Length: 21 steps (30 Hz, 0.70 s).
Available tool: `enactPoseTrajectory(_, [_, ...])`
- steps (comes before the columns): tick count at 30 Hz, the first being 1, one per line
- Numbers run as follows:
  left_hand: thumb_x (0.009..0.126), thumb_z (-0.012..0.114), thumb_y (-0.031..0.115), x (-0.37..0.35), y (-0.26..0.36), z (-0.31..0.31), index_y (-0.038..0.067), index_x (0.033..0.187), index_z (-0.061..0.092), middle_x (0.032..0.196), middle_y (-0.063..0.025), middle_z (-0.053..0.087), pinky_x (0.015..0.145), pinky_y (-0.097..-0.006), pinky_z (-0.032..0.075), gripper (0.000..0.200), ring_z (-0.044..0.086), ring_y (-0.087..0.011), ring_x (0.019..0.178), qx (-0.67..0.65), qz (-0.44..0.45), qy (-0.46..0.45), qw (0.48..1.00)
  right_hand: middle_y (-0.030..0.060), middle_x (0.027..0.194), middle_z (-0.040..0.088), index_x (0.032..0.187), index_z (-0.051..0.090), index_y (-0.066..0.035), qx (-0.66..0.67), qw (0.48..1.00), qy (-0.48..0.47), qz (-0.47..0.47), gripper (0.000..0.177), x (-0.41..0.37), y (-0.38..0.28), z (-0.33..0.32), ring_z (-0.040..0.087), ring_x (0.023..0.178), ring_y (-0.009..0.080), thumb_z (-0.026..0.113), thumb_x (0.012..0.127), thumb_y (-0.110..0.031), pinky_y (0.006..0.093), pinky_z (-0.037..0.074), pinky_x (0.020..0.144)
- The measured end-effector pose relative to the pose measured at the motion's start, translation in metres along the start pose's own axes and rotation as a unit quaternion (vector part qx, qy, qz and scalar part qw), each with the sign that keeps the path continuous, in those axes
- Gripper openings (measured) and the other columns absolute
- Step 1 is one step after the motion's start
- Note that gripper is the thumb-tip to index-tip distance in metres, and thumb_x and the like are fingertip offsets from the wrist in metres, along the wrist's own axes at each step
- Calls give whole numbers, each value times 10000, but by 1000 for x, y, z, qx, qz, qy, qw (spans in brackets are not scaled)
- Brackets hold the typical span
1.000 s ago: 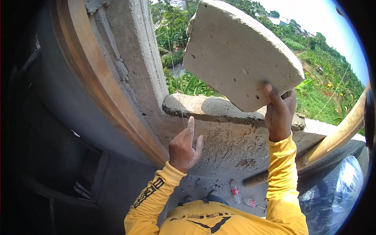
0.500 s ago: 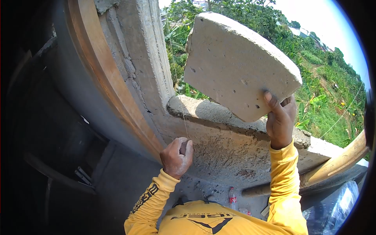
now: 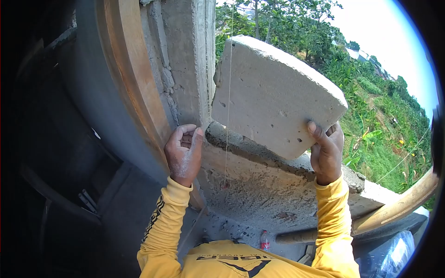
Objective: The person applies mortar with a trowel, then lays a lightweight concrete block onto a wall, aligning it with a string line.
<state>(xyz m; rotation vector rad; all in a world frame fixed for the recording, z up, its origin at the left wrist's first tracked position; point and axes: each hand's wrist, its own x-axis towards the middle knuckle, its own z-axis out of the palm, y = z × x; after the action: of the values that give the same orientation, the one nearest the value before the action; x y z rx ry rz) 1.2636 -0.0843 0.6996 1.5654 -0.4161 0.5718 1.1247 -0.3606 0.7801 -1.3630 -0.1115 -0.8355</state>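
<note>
A grey concrete block point(image 3: 278, 99), cut off at an angle, is tilted just above the low wall. My right hand point(image 3: 327, 150) grips its lower right corner, thumb on the near face and fingers behind. My left hand point(image 3: 184, 155) is left of the block near the concrete column point(image 3: 185, 60), loosely curled, with thumb and fingers a little apart and nothing seen in it. A thin string point(image 3: 226, 153) hangs vertically in front of the block, apart from my left hand. Wet-looking mortar point(image 3: 250, 144) lies along the wall top under the block.
A wooden frame point(image 3: 132, 69) stands left of the column. A bamboo pole point(image 3: 394, 206) crosses at the lower right. On the floor are a plastic bottle point(image 3: 264, 241) and clear plastic wrapping point(image 3: 394, 252). Beyond the wall, a green slope point(image 3: 384, 134) falls away.
My left hand has let go of the string and moved up and left toward the column. The block has come lower, nearer the wall top, still in my right hand.
</note>
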Motion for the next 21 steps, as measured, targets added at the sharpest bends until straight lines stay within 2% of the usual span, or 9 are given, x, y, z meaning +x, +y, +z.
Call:
enactPoseTrajectory(10, [959, 803, 217, 14, -12, -3, -25, 1068, 697, 848, -39, 687, 720, -273, 536, 286, 629, -99, 778, -11, -39, -16, 999, 209, 1283, 658, 1376, 525, 70, -32, 999, -26, 19, 807, 11, 9, 1, 613, 1218, 302, 924, 776, -294, 448, 413, 1120])
enactPoseTrajectory(13, [947, 820, 224, 17, -15, -4, -26, 1058, 696, 847, -38, 684, 720, -270, 534, 301, 622, -97, 770, -18, -26, -25, 999, 205, 1297, 656, 1381, 522, 66, -31, 999, -28, 34, 811, 12, 12, 1, 607, 1229, 300, 925, 774, -288, 452, 406, 1123])
enactPoseTrajectory(16, [949, 836, 216, 20, -18, -6, -28, 1110, 676, 967, -49, 705, 820, -257, 537, 333, 633, -97, 869, -7, -38, -48, 998, 197, 1306, 656, 1386, 521, 62, -30, 998, -34, 40, 804, 13, 13, 3, 604, 1236, 296, 923, 777, -276, 454, 402, 1126])
enactPoseTrajectory(21, [920, 865, 202, 22, -25, -5, -26, 1112, 671, 971, -56, 702, 834, -261, 551, 355, 638, -103, 879, 4, -27, -58, 998, 187, 1309, 657, 1391, 519, 57, -29, 998, -41, 43, 803, 15, 14, 8, 605, 1232, 292, 923, 777, -265, 453, 403, 1123])
